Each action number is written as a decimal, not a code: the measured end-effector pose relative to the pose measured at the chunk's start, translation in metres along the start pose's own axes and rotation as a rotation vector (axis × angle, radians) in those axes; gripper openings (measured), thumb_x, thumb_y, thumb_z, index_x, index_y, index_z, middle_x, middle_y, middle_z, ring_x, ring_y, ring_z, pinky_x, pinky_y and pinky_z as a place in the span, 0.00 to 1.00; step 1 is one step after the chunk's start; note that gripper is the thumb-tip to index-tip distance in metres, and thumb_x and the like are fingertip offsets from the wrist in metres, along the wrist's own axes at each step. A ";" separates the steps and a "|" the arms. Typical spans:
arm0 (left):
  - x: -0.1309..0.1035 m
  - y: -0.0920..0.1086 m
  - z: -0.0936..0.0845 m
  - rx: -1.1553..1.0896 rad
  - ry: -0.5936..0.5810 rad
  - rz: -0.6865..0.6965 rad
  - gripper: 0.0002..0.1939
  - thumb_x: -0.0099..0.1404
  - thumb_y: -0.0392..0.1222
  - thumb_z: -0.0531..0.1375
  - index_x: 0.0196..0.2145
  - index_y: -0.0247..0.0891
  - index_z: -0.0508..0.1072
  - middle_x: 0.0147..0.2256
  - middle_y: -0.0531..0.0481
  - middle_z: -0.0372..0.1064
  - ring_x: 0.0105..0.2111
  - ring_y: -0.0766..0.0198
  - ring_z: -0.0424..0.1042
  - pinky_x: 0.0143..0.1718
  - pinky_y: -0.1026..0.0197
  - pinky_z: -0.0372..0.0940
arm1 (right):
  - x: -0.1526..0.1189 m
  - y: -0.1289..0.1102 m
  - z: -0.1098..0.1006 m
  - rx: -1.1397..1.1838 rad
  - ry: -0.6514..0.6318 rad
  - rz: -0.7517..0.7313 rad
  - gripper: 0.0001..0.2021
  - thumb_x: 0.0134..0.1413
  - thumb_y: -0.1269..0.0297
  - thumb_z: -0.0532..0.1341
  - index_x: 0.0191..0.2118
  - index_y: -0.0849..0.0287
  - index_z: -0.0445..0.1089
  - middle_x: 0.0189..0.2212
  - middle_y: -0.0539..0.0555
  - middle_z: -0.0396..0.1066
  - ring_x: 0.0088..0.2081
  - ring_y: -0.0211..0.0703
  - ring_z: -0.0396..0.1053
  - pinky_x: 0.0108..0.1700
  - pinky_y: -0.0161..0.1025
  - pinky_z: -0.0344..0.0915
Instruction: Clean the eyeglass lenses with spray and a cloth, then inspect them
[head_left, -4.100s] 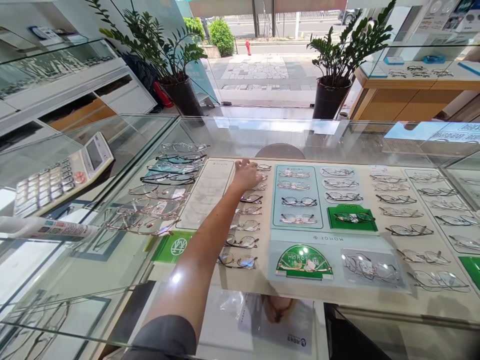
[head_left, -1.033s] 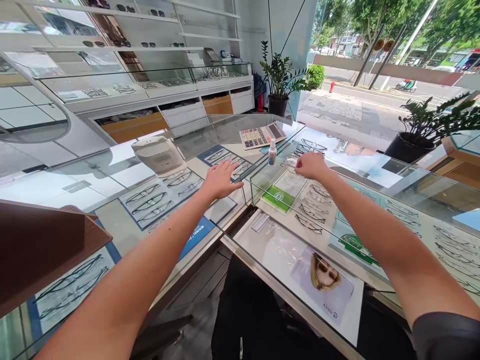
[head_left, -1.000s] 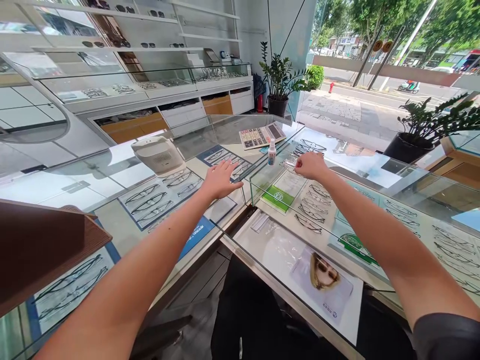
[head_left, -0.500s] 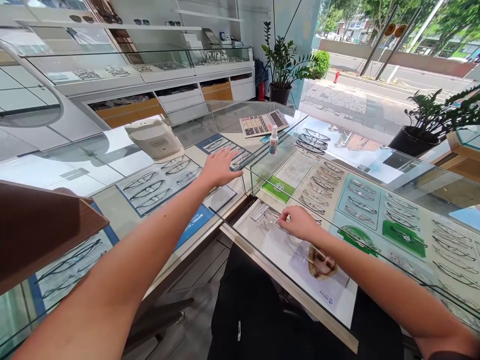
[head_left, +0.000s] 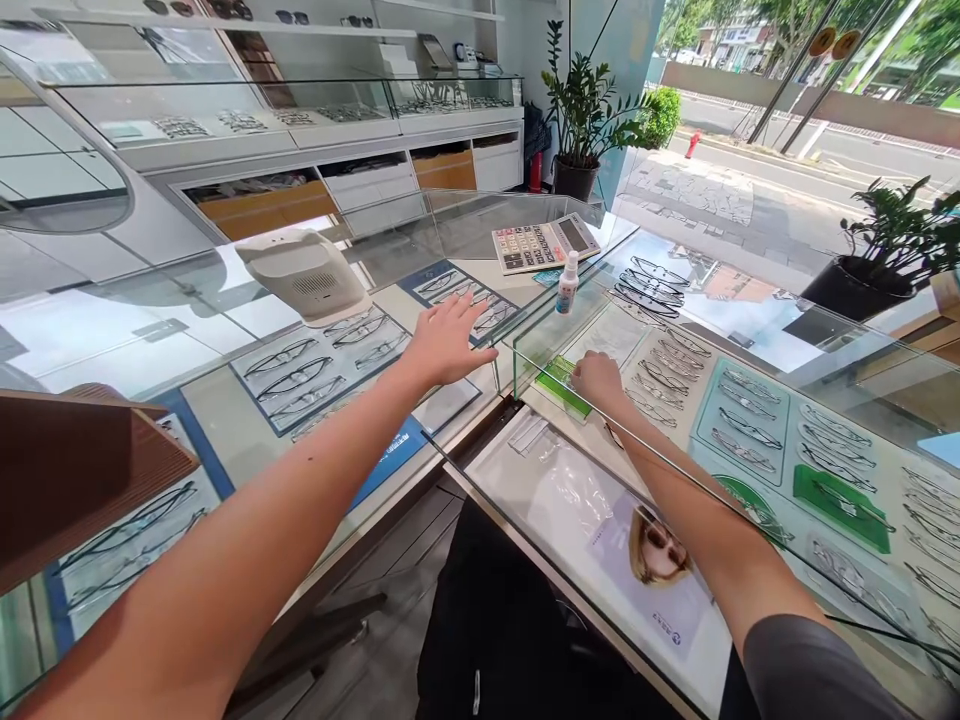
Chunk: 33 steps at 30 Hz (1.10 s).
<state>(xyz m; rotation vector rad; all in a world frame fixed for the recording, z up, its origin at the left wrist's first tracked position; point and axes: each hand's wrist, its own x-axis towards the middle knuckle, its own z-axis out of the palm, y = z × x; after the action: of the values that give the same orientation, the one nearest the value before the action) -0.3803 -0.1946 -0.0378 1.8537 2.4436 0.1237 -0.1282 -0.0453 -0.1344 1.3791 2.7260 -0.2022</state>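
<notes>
My left hand [head_left: 448, 342] lies flat on the glass counter top [head_left: 225, 330], fingers spread, above trays of spectacles [head_left: 315, 365] under the glass. My right hand [head_left: 597, 379] reaches inside the open display case with its fingers curled. It sits beside a green sign plaque [head_left: 559, 385] and a white tray [head_left: 609, 334], close to a row of spectacle frames [head_left: 667, 352]. The back of the hand hides anything in the fingers. A pulled-out shelf [head_left: 525, 480] below carries clear plastic bags [head_left: 529, 433] and a printed leaflet [head_left: 654, 562].
A calculator [head_left: 544, 243] and a small white dropper bottle [head_left: 568, 283] stand on the glass beyond my hands. A white machine [head_left: 304, 275] sits to the left. A brown wooden piece [head_left: 75, 470] juts in at the left. Potted plants [head_left: 583, 110] stand by the window.
My right hand has left the pulled-out shelf and moved up and forward into the case by the green plaque. My left hand has stayed flat on the glass.
</notes>
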 end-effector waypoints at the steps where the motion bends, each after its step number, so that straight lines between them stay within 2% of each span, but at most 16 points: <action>1: 0.000 0.001 0.000 0.001 0.000 -0.002 0.46 0.73 0.65 0.56 0.81 0.44 0.51 0.82 0.44 0.38 0.81 0.46 0.39 0.78 0.39 0.43 | 0.003 -0.001 0.002 -0.011 0.001 -0.004 0.15 0.70 0.69 0.57 0.46 0.61 0.83 0.54 0.67 0.76 0.56 0.59 0.68 0.55 0.50 0.62; 9: -0.001 0.000 0.001 0.000 -0.003 -0.015 0.45 0.74 0.65 0.56 0.80 0.47 0.50 0.82 0.45 0.38 0.81 0.45 0.40 0.78 0.40 0.42 | 0.017 -0.002 0.020 -0.053 -0.006 -0.018 0.15 0.69 0.70 0.57 0.40 0.59 0.83 0.52 0.67 0.76 0.55 0.61 0.65 0.56 0.54 0.58; 16: -0.001 0.000 0.001 -0.014 0.009 -0.014 0.45 0.74 0.64 0.57 0.80 0.46 0.52 0.82 0.45 0.39 0.81 0.44 0.42 0.78 0.39 0.43 | 0.022 0.000 0.027 -0.013 -0.034 0.011 0.15 0.69 0.67 0.57 0.42 0.58 0.83 0.52 0.67 0.76 0.55 0.62 0.65 0.57 0.55 0.56; 22: -0.002 0.002 -0.002 -0.006 0.001 -0.020 0.45 0.73 0.65 0.58 0.80 0.46 0.52 0.82 0.45 0.39 0.81 0.41 0.42 0.78 0.39 0.43 | 0.018 0.001 0.022 0.074 -0.037 0.055 0.16 0.69 0.57 0.59 0.40 0.57 0.83 0.52 0.66 0.76 0.56 0.62 0.66 0.58 0.56 0.57; 25: -0.002 0.002 -0.002 -0.001 -0.003 -0.019 0.45 0.74 0.64 0.57 0.80 0.45 0.52 0.82 0.45 0.39 0.81 0.43 0.41 0.78 0.39 0.43 | 0.018 0.008 0.017 0.109 -0.033 0.080 0.17 0.68 0.54 0.58 0.41 0.56 0.83 0.53 0.64 0.76 0.56 0.62 0.66 0.58 0.56 0.58; 33: -0.003 0.002 -0.003 0.001 -0.010 -0.019 0.45 0.73 0.63 0.57 0.80 0.45 0.51 0.82 0.44 0.38 0.81 0.44 0.40 0.78 0.38 0.43 | 0.045 0.046 0.002 0.101 -0.035 0.049 0.21 0.73 0.61 0.49 0.43 0.57 0.80 0.57 0.64 0.76 0.61 0.63 0.62 0.61 0.57 0.55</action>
<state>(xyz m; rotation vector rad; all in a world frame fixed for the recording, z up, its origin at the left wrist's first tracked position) -0.3783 -0.1972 -0.0343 1.8258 2.4547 0.1120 -0.1175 0.0169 -0.1463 1.4512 2.6841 -0.3614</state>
